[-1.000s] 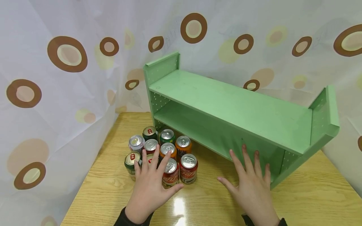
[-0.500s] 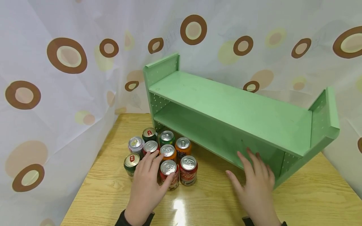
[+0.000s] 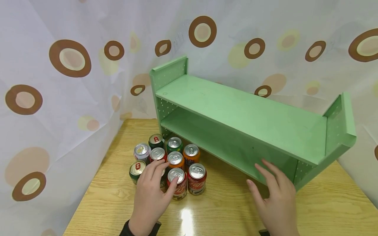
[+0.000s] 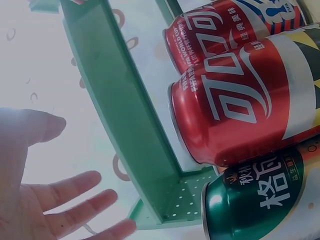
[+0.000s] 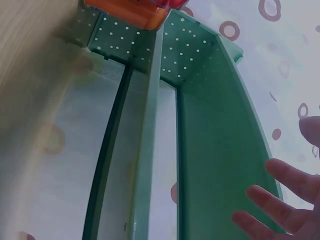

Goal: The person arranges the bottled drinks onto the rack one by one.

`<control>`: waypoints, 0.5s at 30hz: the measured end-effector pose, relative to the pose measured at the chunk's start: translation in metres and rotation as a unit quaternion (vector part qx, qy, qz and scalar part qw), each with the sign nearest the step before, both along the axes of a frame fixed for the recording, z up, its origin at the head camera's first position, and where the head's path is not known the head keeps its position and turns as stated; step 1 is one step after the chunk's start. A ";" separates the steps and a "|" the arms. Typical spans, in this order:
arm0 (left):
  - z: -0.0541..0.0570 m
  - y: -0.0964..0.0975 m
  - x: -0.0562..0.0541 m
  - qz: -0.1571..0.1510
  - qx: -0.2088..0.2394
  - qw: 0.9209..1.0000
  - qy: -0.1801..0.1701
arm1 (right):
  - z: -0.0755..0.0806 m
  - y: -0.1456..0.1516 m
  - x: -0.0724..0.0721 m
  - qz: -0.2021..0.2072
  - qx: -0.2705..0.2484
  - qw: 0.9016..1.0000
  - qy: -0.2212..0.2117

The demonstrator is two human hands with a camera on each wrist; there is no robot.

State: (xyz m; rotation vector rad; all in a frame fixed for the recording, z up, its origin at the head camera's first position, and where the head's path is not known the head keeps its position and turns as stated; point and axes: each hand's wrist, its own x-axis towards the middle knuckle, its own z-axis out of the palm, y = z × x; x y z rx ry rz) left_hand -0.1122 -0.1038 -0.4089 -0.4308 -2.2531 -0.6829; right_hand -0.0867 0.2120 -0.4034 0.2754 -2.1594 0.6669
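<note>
My left hand hovers over the near side of a group of soda cans, fingers loosely bent and holding nothing. Nearest it are a red cola can and a dark green can with a gold lid. The left wrist view shows the hand's spread fingers apart from the red cans and a green can. In front of the right end of a green two-tier shelf, my right hand is held with relaxed fingers and nothing in it.
Several more cans stand upright behind, including a second red can, an orange can and a pale can. They crowd the shelf's left end on the wooden table. A patterned white sheet hangs behind and at the sides.
Both hands were spread wide a second ago; their fingers have since drawn in and bent. The right hand has shifted a little to the right. Cans and shelf stay in place.
</note>
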 end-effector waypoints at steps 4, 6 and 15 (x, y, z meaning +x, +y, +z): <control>0.003 0.000 -0.002 0.000 0.019 1.000 0.003 | 0.005 0.000 0.004 -0.009 -0.019 0.999 0.040; 0.006 0.000 -0.003 -0.001 0.028 1.000 0.004 | 0.008 0.000 0.007 -0.014 -0.028 0.997 0.066; 0.015 0.002 -0.004 -0.009 0.066 0.998 0.003 | 0.032 0.002 0.004 0.018 -0.045 0.984 0.172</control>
